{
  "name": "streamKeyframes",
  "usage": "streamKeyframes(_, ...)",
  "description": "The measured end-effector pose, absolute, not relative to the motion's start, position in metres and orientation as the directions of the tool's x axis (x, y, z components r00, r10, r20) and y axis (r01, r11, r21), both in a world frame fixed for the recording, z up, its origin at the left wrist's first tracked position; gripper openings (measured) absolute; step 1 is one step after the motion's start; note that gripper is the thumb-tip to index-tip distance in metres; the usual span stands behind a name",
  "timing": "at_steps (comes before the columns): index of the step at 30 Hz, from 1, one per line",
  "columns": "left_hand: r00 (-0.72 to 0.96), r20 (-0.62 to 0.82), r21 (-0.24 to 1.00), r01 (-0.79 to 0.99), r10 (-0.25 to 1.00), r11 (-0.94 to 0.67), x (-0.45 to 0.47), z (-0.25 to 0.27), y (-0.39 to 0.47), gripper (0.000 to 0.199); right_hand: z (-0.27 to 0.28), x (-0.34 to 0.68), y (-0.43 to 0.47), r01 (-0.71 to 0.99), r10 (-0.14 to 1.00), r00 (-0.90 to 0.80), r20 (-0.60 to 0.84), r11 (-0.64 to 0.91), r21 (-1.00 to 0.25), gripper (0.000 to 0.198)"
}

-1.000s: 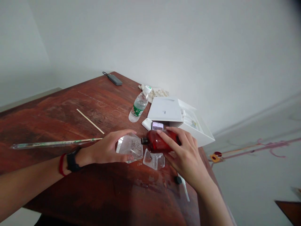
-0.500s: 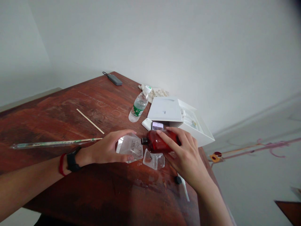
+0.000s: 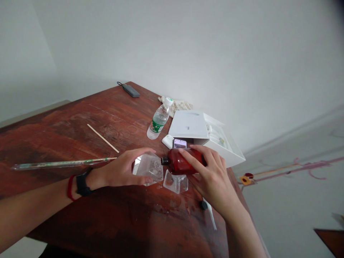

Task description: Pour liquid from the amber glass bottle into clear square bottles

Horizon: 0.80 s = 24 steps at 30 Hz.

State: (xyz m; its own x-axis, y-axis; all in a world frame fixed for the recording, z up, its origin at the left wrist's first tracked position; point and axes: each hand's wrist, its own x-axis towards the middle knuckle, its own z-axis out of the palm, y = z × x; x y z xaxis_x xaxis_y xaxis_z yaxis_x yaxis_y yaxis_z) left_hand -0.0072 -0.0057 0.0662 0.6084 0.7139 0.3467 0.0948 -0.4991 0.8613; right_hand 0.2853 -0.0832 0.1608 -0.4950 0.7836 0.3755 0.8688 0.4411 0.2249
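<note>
My left hand [image 3: 127, 167] is closed around a clear plastic container [image 3: 150, 168], which is tilted with its open side toward the right. In my right hand [image 3: 208, 168] lies a dark red-brown bottle [image 3: 180, 161], held nearly level. Its uncapped black-looking neck [image 3: 164, 161] points left at the container's mouth. I cannot make out any liquid flowing between them. Below the bottle, a second clear plastic piece [image 3: 176, 182] rests on the table, partly hidden. Near my right wrist lie a small black cap [image 3: 203, 205] and a white, thin-stemmed piece [image 3: 211, 216].
On the wooden table [image 3: 67, 129] stands a water bottle [image 3: 158, 120] with a green label. A white box [image 3: 189, 123], a phone [image 3: 180, 143] and a cloth [image 3: 181, 105] are beyond my right hand. A wooden stick [image 3: 103, 138] and wrapped chopsticks [image 3: 64, 163] lie left. Wet drops dot the front.
</note>
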Motion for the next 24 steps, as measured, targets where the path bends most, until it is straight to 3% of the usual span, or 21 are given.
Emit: streamKeyframes(24, 0.619, 0.339, 0.860, 0.102, 0.708, -0.501, -0.0069, 0.0687, -0.0060, 0.072, 0.1616, 0.2843, -0.0840, 0.860, 0.773, -0.509, 0.378, 0.448, 0.243, 0.082)
